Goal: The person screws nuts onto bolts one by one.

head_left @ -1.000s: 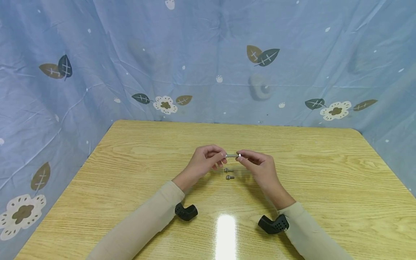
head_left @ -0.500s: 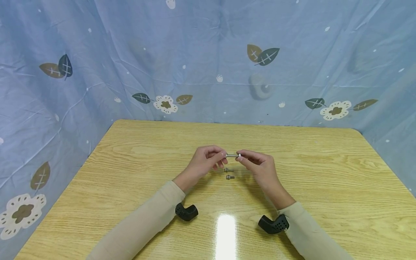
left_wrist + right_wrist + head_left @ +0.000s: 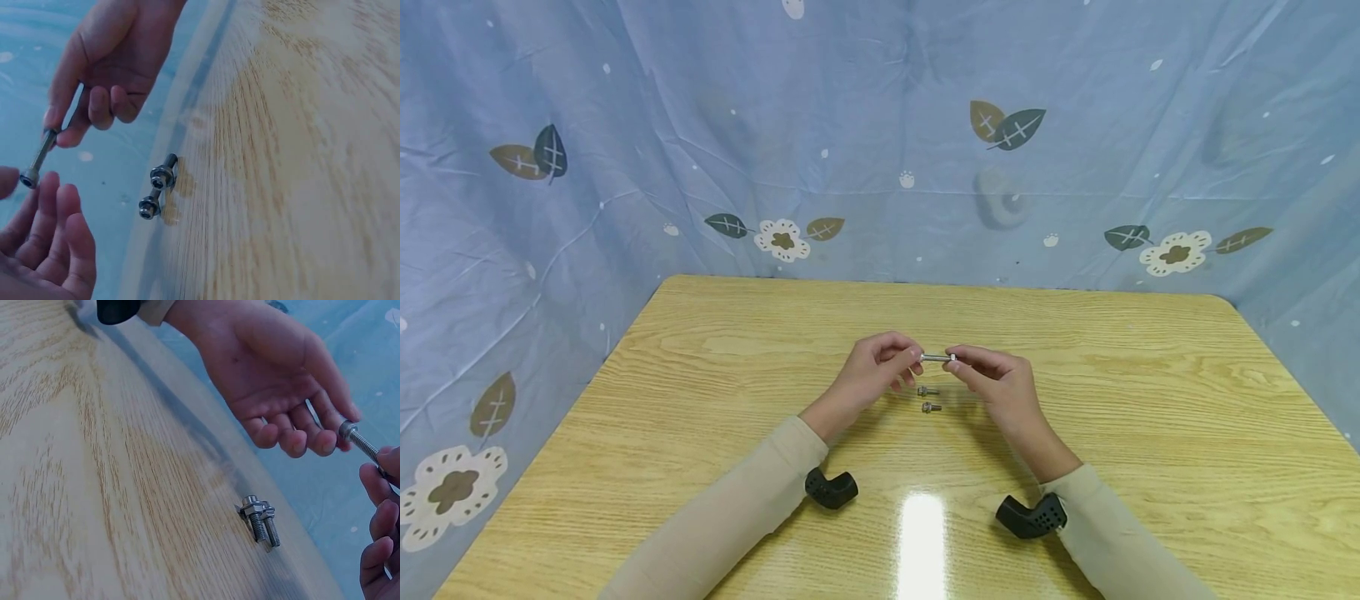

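Between my two hands a metal bolt [image 3: 936, 358] is held level above the table. My left hand [image 3: 874, 373] pinches its left end, the socket head [image 3: 28, 179] in the left wrist view. The bolt's other end is pinched between the thumb and fingers of my right hand [image 3: 1000, 385]. A small bright piece shows at the right fingertips, its kind too small to tell. Below the hands lie two more bolts, a farther bolt [image 3: 928, 392] and a nearer bolt [image 3: 931, 408]. Both have collars under their heads, seen in the right wrist view.
A wood-grain table [image 3: 737, 367] lies under the hands, with glare near its front. Behind it hangs a blue patterned curtain [image 3: 880, 100]. Each wrist carries a black mount, such as the left mount [image 3: 831, 490].
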The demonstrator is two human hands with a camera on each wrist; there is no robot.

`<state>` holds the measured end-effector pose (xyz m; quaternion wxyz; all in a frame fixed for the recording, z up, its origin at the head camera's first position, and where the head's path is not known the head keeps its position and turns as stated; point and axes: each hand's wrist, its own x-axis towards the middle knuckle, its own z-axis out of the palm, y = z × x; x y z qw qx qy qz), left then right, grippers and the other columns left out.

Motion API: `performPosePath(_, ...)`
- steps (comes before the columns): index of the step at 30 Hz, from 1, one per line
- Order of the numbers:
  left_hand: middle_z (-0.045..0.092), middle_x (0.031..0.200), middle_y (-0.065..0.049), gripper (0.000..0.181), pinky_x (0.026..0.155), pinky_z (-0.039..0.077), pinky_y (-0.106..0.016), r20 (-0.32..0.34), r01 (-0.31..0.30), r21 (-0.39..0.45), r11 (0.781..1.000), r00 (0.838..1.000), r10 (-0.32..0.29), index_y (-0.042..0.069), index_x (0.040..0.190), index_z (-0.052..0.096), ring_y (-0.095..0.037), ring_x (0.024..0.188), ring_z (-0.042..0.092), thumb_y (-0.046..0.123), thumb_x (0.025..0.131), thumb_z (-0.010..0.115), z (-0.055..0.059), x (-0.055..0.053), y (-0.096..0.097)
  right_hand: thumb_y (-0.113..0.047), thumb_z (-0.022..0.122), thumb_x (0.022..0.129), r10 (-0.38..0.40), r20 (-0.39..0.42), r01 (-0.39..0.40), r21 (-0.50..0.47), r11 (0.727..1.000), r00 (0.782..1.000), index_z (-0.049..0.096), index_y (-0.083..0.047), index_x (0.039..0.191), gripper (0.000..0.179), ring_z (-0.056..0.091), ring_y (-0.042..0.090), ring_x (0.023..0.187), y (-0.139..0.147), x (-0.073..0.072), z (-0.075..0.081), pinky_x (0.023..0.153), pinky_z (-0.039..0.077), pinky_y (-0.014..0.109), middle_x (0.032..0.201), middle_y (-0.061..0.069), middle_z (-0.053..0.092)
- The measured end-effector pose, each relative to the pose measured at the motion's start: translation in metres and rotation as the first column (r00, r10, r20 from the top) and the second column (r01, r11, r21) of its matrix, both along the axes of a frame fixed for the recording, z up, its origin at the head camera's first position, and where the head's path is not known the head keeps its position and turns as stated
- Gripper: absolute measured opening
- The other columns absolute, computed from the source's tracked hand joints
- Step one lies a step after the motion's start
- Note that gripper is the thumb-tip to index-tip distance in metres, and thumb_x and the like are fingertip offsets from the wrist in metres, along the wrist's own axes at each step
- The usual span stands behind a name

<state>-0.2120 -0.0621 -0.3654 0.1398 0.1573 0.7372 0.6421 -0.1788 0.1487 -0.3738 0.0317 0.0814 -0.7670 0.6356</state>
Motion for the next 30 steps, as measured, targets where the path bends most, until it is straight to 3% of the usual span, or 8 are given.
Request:
performPosePath(10,0.069,0.101,-0.017,0.025,0.074,0.054,-0.050,-0.016,-0.025,0.020,1.000,1.000,0.025,0.001,0.113,0.064,-0.044,0.090,0.062,0.019,0.097,0.060,0.0028,0.0007,0.0013,-0.026,0.068,0.091,0.023,-0.008,-0.023,0.042,0.999,1.000,0.067,-0.003,0.117,0.035,0.065,0.024,0.087,0.0025,-0.0019,-0.0016,0.069,0.053,0.031,0.093,-0.008,0.071)
performPosePath(21,0.069,0.097,-0.015,0.026,0.074,0.054,-0.046,0.015,-0.016,-0.034,0.999,1.000,0.016,0.007,0.111,0.066,-0.041,0.090,0.064,0.027,0.098,0.058,0.0008,0.0010,0.0020,-0.028,0.069,0.091,-0.012,0.032,0.011,0.034,0.999,0.999,0.070,-0.005,0.116,0.034,0.068,0.021,0.095,0.0014,-0.0011,-0.0002,0.071,0.055,0.030,0.102,-0.010,0.072)
performPosePath(28,0.068,0.103,-0.018,0.024,0.071,0.054,-0.048,-0.036,-0.023,0.003,1.000,0.999,0.024,0.002,0.115,0.063,-0.044,0.090,0.062,0.018,0.096,0.061,0.0018,0.0022,0.0023,-0.029,0.069,0.091,0.000,0.033,-0.002,0.041,0.999,0.999,0.071,-0.009,0.114,0.031,0.068,0.023,0.095,0.0016,-0.0004,0.0005,0.072,0.055,0.031,0.097,-0.011,0.072)
performPosePath(30,0.068,0.104,-0.019,0.024,0.072,0.054,-0.051,-0.049,-0.032,0.001,0.999,0.998,0.032,0.002,0.114,0.063,-0.045,0.090,0.063,0.018,0.096,0.062,0.0021,0.0025,0.0023,-0.029,0.068,0.092,0.011,0.036,-0.012,0.034,0.999,0.999,0.070,-0.008,0.114,0.031,0.067,0.022,0.088,0.0014,-0.0006,0.0008,0.072,0.055,0.032,0.095,-0.010,0.071)
